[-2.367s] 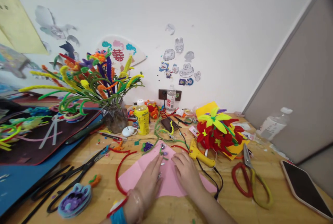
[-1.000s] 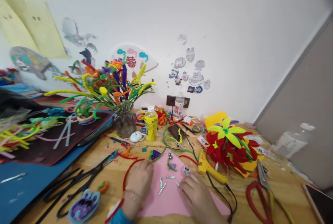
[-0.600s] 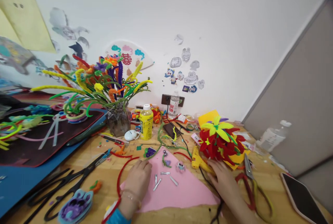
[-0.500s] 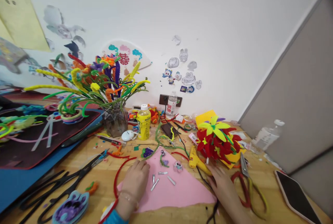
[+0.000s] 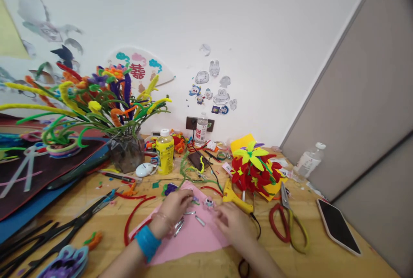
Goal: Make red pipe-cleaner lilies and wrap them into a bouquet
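Note:
My left hand (image 5: pixel 176 206) reaches over the pink felt sheet (image 5: pixel 206 239), fingers slightly bent and apart. Its fingertips are beside a small purple and green piece (image 5: pixel 195 200), partly covering it. My right hand (image 5: pixel 235 222) comes from the right, fingers loosely stretched toward a small pink-and-white charm (image 5: pixel 209 202) with big eyes; whether they touch it I cannot tell. Several silver hair clips (image 5: pixel 200 220) lie on the felt between the hands. Just beyond my right hand rests a yellow glue gun (image 5: pixel 237 198).
Red-and-yellow-handled scissors (image 5: pixel 285 209) and a phone (image 5: pixel 338 225) lie at right. A red flower bouquet (image 5: pixel 254 170) stands behind the glue gun. At left are black scissors (image 5: pixel 74 222), a vase (image 5: pixel 125 153) of pipe-cleaner flowers and a yellow bottle (image 5: pixel 164 151).
Both hands have moved inward over the felt: the left toward the small purple and green piece, the right from beside the glue gun toward the charm. The view has shifted right.

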### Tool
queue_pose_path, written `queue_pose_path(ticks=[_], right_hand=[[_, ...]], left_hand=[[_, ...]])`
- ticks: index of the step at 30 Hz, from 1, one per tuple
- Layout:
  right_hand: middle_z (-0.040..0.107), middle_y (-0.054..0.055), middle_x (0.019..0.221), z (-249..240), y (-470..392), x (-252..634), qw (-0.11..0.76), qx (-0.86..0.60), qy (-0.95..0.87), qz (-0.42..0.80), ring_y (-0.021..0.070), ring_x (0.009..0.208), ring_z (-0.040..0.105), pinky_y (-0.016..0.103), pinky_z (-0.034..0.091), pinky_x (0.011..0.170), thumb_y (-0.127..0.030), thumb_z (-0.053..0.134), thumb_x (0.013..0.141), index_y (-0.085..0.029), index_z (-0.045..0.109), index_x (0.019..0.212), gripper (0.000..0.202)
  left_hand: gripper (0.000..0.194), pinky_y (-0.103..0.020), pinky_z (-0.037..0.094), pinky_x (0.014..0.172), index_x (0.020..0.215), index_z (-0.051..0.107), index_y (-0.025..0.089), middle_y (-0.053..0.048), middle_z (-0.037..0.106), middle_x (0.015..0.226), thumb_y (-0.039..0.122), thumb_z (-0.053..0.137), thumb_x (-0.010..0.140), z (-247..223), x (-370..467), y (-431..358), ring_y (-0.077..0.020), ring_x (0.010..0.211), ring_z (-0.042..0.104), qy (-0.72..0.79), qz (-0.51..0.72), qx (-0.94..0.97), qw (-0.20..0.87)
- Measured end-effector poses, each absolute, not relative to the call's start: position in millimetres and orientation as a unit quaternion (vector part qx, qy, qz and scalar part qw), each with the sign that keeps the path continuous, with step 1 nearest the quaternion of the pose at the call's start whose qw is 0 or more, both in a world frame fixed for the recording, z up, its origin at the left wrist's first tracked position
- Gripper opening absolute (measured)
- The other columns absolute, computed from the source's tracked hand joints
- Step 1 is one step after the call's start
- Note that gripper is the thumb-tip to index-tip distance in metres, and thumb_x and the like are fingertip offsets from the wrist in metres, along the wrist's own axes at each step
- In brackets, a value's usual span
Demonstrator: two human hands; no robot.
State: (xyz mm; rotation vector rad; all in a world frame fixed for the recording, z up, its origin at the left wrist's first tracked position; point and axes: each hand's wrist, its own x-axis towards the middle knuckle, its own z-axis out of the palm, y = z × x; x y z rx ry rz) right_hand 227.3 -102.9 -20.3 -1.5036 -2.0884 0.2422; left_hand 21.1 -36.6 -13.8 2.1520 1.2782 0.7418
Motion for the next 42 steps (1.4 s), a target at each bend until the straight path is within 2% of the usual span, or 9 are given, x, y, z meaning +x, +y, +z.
queue_pose_path(ticks=[4,10,14,16,19,25,31,36,42], right_hand=[[0.066,0.003,0.082,-31,-98,200,0.235,-0.558,-0.792,0.079,0.0210,0.080,0.059,0.029,0.044,0.071,-0.019,0.069,0.067,-0.020,0.064,0.076,0.011],[0.064,0.002,0.076,-45,-96,195,0.293,-0.552,-0.776,0.086,0.0176,0.075,0.058,0.026,0.043,0.068,-0.007,0.056,0.072,-0.020,0.061,0.070,0.014],[0.065,0.004,0.079,-45,-97,198,0.364,-0.560,-0.733,0.124,0.0192,0.077,0.058,0.028,0.044,0.069,-0.006,0.054,0.070,-0.019,0.062,0.077,0.017],[0.065,0.004,0.076,-44,-98,199,0.385,-0.567,-0.708,0.170,0.0189,0.073,0.058,0.028,0.044,0.066,-0.008,0.054,0.069,-0.018,0.063,0.077,0.015],[0.065,0.004,0.073,-44,-98,198,0.423,-0.554,-0.667,0.264,0.0172,0.068,0.059,0.026,0.045,0.062,-0.012,0.054,0.071,-0.017,0.063,0.074,0.011],[0.066,0.003,0.074,-48,-95,198,0.519,-0.504,-0.560,0.403,0.0170,0.067,0.061,0.028,0.048,0.062,-0.024,0.061,0.069,-0.017,0.062,0.074,0.008],[0.068,0.005,0.084,-46,-97,198,0.541,-0.480,-0.525,0.449,0.0196,0.077,0.062,0.031,0.049,0.068,-0.025,0.065,0.067,-0.018,0.066,0.086,0.021],[0.065,0.002,0.069,-48,-94,199,0.545,-0.499,-0.517,0.431,0.0162,0.065,0.059,0.027,0.046,0.062,-0.026,0.063,0.069,-0.017,0.065,0.074,0.010],[0.063,0.001,0.064,-50,-92,201,0.569,-0.501,-0.487,0.434,0.0151,0.059,0.057,0.026,0.045,0.057,-0.031,0.066,0.067,-0.017,0.063,0.071,0.015]], left_hand=[[0.020,-0.028,0.049,0.066,0.085,0.061,0.013,-0.008,0.068,0.082,0.022,0.046,0.074,-23,19,-38,-0.0176,0.073,0.061,0.453,0.332,0.745,0.359],[0.014,-0.028,0.049,0.067,0.074,0.058,0.015,-0.005,0.064,0.077,0.028,0.056,0.071,-25,21,-39,-0.0155,0.072,0.059,0.408,0.365,0.705,0.450],[0.033,-0.029,0.049,0.070,0.100,0.058,0.014,-0.005,0.065,0.086,0.024,0.059,0.069,-23,24,-46,-0.0161,0.078,0.059,0.380,0.339,0.709,0.488],[0.036,-0.030,0.047,0.075,0.105,0.058,0.014,-0.007,0.066,0.093,0.020,0.057,0.069,-20,26,-49,-0.0173,0.084,0.059,0.382,0.313,0.731,0.470],[0.024,-0.032,0.045,0.078,0.092,0.064,0.013,-0.009,0.066,0.093,0.022,0.053,0.072,-16,28,-52,-0.0187,0.085,0.058,0.389,0.291,0.759,0.434],[0.021,-0.031,0.048,0.073,0.080,0.060,0.014,-0.005,0.065,0.081,0.034,0.058,0.071,-25,30,-50,-0.0173,0.077,0.059,0.379,0.336,0.691,0.515],[0.025,-0.027,0.045,0.059,0.069,0.052,0.015,-0.001,0.056,0.067,0.039,0.059,0.071,-30,38,-56,-0.0132,0.062,0.052,0.403,0.356,0.681,0.497],[0.023,-0.023,0.039,0.053,0.057,0.053,0.016,0.002,0.053,0.056,0.036,0.060,0.068,-16,34,-56,-0.0112,0.054,0.046,0.433,0.346,0.710,0.434],[0.023,-0.027,0.040,0.059,0.070,0.055,0.018,0.000,0.056,0.061,0.038,0.046,0.076,0,8,-40,-0.0155,0.060,0.050,0.517,0.402,0.673,0.344]])
